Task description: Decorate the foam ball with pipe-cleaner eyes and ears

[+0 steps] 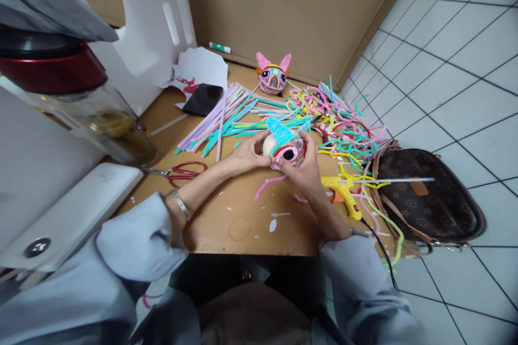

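Between both hands is a round craft animal head [293, 146] with blue fuzzy ears and a pink-ringed black eye. My left hand [253, 152] grips its left side, next to a pale uncovered patch. Fingers of my right hand [305, 167] wrap its right side, the thumb pressed below the eye. Pink pipe cleaner pieces [269, 184] lie on the table just under the head. A yellow glue gun [343, 194] with a long glue stick rests beside my right wrist. Behind my left forearm are red-handled scissors [186, 172].
Pipe cleaners [226, 118] lie in a straight bundle, with a tangled heap [340, 124] to the right. A finished-looking pink-eared head [273, 75] stands at the back. Around the edges are a phone [203, 99], a glass bottle [117, 124], a white power bank [76, 215] and a brown bag [429, 199].
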`<state>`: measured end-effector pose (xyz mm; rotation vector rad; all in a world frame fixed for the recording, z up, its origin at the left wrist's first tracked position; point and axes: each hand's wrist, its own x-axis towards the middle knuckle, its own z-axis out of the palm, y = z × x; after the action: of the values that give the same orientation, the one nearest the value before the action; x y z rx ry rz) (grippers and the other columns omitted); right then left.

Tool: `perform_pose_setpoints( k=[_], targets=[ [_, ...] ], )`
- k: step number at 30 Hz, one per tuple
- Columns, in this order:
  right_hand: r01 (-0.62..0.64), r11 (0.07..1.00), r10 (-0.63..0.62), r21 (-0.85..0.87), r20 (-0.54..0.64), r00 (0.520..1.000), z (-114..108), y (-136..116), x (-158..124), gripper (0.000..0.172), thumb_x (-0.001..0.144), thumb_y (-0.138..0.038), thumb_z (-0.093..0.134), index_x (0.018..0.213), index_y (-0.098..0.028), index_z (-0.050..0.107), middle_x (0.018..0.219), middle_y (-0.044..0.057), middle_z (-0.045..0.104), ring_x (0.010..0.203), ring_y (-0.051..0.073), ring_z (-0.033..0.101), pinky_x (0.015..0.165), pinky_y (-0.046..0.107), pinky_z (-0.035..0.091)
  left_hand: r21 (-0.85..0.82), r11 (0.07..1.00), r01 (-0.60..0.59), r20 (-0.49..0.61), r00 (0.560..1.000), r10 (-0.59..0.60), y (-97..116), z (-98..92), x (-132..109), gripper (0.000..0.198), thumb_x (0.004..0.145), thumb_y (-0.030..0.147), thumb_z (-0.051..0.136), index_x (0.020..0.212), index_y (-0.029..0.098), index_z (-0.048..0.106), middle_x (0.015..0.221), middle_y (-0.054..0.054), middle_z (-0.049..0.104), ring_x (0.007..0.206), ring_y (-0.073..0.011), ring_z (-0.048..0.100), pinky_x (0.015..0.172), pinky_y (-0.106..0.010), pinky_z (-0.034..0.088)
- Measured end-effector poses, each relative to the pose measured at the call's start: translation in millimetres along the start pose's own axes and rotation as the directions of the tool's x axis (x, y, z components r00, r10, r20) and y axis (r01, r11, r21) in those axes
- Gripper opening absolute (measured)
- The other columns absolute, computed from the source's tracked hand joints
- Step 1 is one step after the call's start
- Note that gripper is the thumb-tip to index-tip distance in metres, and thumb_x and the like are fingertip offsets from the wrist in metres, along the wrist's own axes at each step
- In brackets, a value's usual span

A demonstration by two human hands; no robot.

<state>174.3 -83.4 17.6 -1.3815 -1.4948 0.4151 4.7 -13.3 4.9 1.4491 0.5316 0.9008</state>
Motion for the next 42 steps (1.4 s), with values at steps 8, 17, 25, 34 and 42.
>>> perform_pose_setpoints(
  k=[8,17,25,34,42],
  targets=[
    [0.011,0.998,-0.014,-0.06,-0.061,0.998,7.1,4.5,0.1,0.082,0.065,-0.037,0.076,0.139,-0.023,0.042,0.135,0.014,0.046,0.132,0.033,0.049,0.115,0.055,0.04,0.058,0.998,0.024,-0.019,1.0,-0.023,5.9,3.7,-2.8,0.084,0.064,0.032,0.085,0.139,0.012,0.053,0.133,-0.016,0.067,0.119,-0.0312,0.066,0.105,-0.046,0.05],
    [-0.038,0.999,0.035,-0.031,-0.102,0.994,11.9,0.3,0.7,0.08,0.06,-0.033,0.076,0.133,-0.023,0.044,0.13,0.012,0.047,0.127,0.033,0.051,0.112,0.057,0.043,0.042,0.999,0.025,-0.026,0.999,-0.023,2.3,1.7,-1.7,0.086,0.063,0.027,0.084,0.142,0.013,0.053,0.141,-0.017,0.062,0.123,-0.0316,0.064,0.11,-0.048,0.047],
    [-0.036,0.999,0.035,-0.025,-0.049,0.998,7.1,4.8,2.0,0.077,0.065,-0.03,0.069,0.138,-0.023,0.043,0.135,0.013,0.045,0.128,0.032,0.051,0.114,0.054,0.041,-0.058,0.998,0.019,-0.015,1.0,-0.02,4.7,3.0,-2.2,0.082,0.066,0.03,0.084,0.141,0.014,0.056,0.145,-0.015,0.06,0.129,-0.0347,0.059,0.112,-0.049,0.044],
    [-0.007,0.999,0.004,0.034,0.09,0.996,-6.7,2.3,3.8,0.079,0.068,-0.033,0.066,0.143,-0.023,0.043,0.141,0.013,0.046,0.132,0.031,0.05,0.115,0.05,0.041,-0.04,0.998,0.051,-0.066,0.996,-0.053,-1.6,-1.6,-2.3,0.084,0.064,0.033,0.087,0.14,0.015,0.057,0.145,-0.017,0.06,0.126,-0.0333,0.062,0.11,-0.051,0.046],
    [-0.012,0.999,0.008,0.041,0.092,0.996,-5.7,5.3,5.8,0.081,0.066,-0.032,0.071,0.141,-0.021,0.042,0.141,0.014,0.047,0.132,0.031,0.052,0.116,0.052,0.041,-0.057,0.997,0.052,-0.058,0.997,-0.055,0.5,-2.8,-1.9,0.083,0.061,0.036,0.091,0.134,0.014,0.059,0.14,-0.018,0.064,0.126,-0.0336,0.062,0.11,-0.051,0.046]
  ],
)
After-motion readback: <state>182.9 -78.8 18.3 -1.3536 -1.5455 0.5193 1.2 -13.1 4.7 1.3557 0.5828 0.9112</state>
